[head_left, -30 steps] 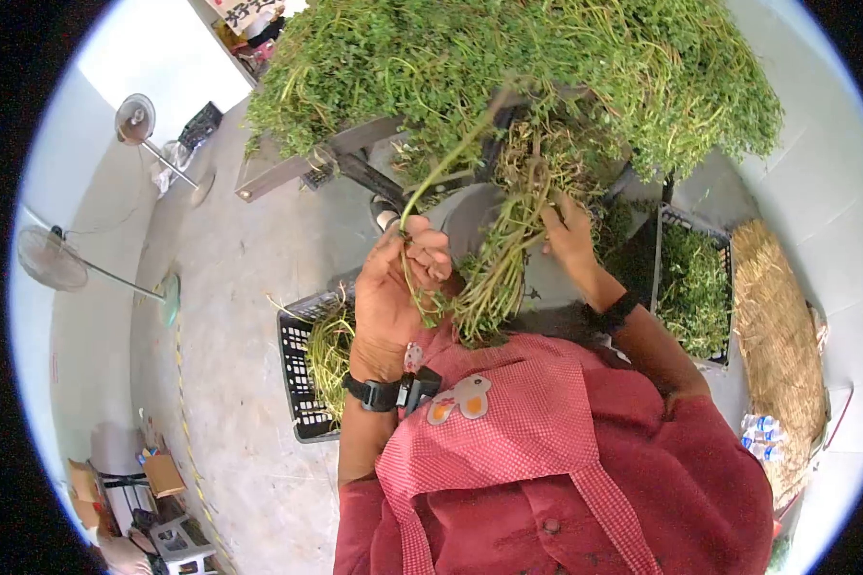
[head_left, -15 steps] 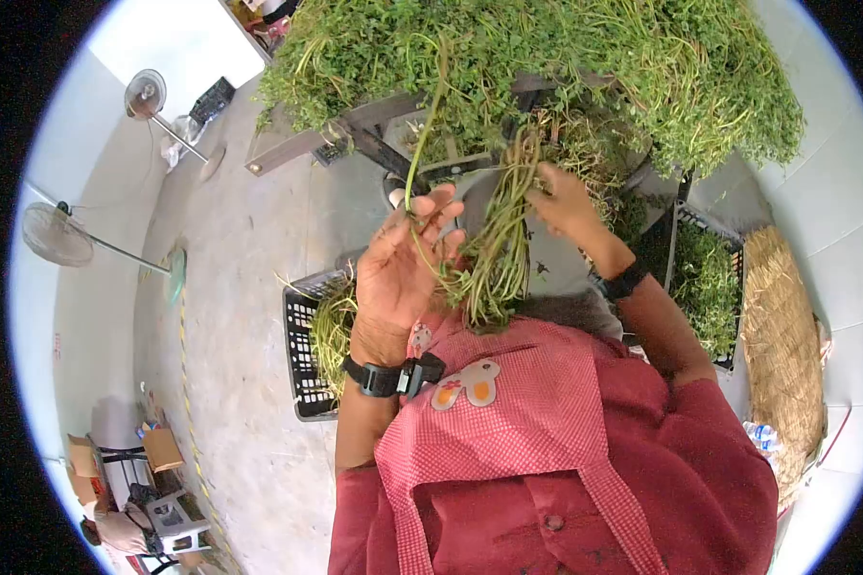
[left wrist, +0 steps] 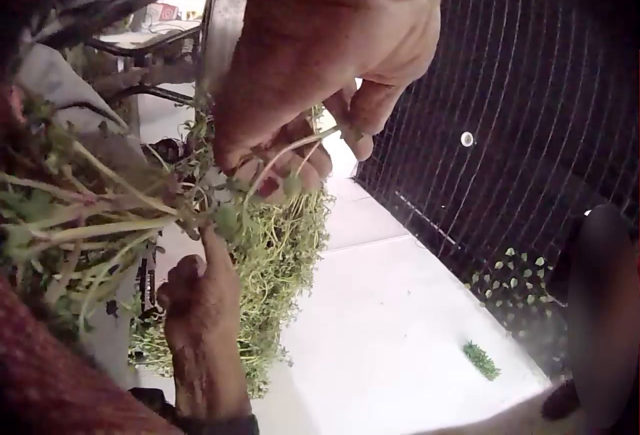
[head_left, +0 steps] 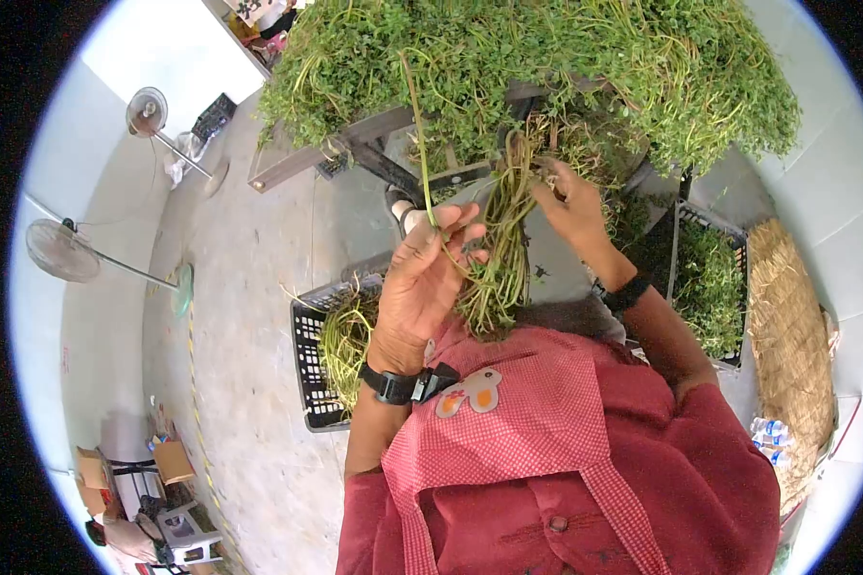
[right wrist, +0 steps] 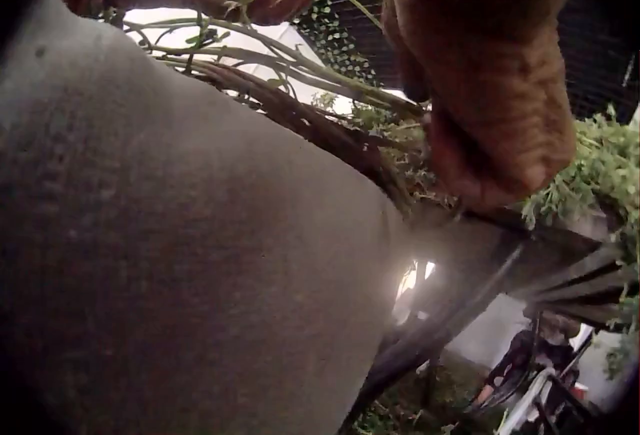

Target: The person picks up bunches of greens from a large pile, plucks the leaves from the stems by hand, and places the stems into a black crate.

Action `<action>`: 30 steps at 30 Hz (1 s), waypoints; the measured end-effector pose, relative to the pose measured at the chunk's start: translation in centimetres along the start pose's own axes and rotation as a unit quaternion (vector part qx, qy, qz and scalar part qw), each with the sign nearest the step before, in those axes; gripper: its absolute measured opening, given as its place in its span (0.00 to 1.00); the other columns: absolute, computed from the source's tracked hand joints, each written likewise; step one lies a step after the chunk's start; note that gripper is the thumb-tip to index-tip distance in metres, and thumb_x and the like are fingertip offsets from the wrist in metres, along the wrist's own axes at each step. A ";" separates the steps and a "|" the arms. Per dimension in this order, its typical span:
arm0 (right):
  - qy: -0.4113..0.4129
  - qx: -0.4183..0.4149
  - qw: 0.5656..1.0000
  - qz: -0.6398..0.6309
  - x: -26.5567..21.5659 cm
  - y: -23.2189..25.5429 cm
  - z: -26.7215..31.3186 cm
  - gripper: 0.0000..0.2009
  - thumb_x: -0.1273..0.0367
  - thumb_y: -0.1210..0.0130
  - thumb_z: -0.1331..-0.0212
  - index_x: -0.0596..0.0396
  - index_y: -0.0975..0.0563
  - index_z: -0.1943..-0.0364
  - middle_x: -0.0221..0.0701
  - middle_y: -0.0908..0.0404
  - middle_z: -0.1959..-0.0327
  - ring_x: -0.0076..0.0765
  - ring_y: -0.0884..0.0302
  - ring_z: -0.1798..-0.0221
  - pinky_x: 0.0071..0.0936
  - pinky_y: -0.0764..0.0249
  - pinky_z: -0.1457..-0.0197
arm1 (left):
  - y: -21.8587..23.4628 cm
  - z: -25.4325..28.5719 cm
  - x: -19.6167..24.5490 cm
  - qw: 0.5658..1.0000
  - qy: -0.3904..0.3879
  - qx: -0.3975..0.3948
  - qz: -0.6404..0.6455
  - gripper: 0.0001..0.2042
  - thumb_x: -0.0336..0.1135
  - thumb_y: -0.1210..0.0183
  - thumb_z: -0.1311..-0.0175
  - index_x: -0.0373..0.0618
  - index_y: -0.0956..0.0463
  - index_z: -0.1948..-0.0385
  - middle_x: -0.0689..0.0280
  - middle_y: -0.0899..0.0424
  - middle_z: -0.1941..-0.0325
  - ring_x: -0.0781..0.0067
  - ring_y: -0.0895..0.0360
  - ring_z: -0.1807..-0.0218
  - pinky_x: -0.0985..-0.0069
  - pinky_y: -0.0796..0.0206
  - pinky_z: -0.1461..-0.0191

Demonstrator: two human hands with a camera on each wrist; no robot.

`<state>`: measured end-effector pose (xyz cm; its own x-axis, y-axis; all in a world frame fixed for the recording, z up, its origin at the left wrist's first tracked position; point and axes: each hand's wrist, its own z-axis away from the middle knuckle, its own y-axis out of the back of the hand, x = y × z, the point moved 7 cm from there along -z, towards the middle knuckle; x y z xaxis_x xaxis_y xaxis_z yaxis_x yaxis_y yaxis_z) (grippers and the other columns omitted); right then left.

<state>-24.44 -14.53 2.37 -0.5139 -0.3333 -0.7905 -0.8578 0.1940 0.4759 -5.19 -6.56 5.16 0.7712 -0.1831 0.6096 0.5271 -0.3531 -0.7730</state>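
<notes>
My left hand [head_left: 430,264] pinches one long green stem [head_left: 418,134] between thumb and fingertips. Its bare upper part stands up toward the heap, and small leaves show at the lower end in the left wrist view. A bundle of trimmed-looking stems [head_left: 504,254] lies over my lap, tops bent toward the apron. Right beside the upper end of that bundle is my right hand [head_left: 573,213], thumb and forefinger loosely curved with a gap between them. Stems [right wrist: 330,85] run up close to the right hand's fingers in the right wrist view.
A big heap of leafy greens [head_left: 527,57] covers the table ahead, with brownish plants below. Black crates of stems [head_left: 345,335] and greens [head_left: 708,287] stand at left and right. Two fans [head_left: 149,113] and a rolled straw mat [head_left: 789,335] are farther out.
The left hand has shifted right, closer to the bundle, with its stem now more upright. My right hand has come slightly away from the bundle's stems.
</notes>
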 end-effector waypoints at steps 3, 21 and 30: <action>0.020 0.038 0.998 0.040 -1.7 0.9 0.2 0.19 0.57 0.47 0.46 0.53 0.26 0.53 0.44 0.21 0.70 0.50 0.23 0.70 0.38 0.28 0.66 | -0.4 -0.1 0.0 0.999 -0.016 0.003 -0.042 0.15 0.35 0.46 0.39 0.43 0.28 0.51 0.58 0.30 0.43 0.62 0.32 0.44 0.62 0.38 0.44; -0.008 -0.225 0.933 -0.281 -7.1 -3.5 3.7 0.09 0.70 0.44 0.43 0.65 0.24 0.65 0.26 0.27 0.80 0.20 0.31 0.79 0.22 0.32 0.75 | 0.3 0.2 -2.2 0.949 0.023 0.036 -0.311 0.28 0.27 0.47 0.38 0.43 0.46 0.36 0.70 0.24 0.62 0.81 0.27 0.61 0.84 0.35 0.54; 0.191 -0.121 0.974 0.004 -9.6 -1.5 5.3 0.07 0.70 0.43 0.51 0.58 0.27 0.72 0.39 0.29 0.74 0.47 0.28 0.68 0.36 0.33 0.66 | -0.2 0.5 0.8 0.901 -0.049 0.122 -0.413 0.09 0.30 0.44 0.39 0.37 0.22 0.60 0.71 0.26 0.65 0.85 0.31 0.69 0.87 0.38 0.66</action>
<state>-18.26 -6.72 7.25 -0.4417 -0.6603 -0.6074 -0.8040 -0.0091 0.5945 -4.53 -6.16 5.74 0.1020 0.1357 0.9855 0.9894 -0.1166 -0.0863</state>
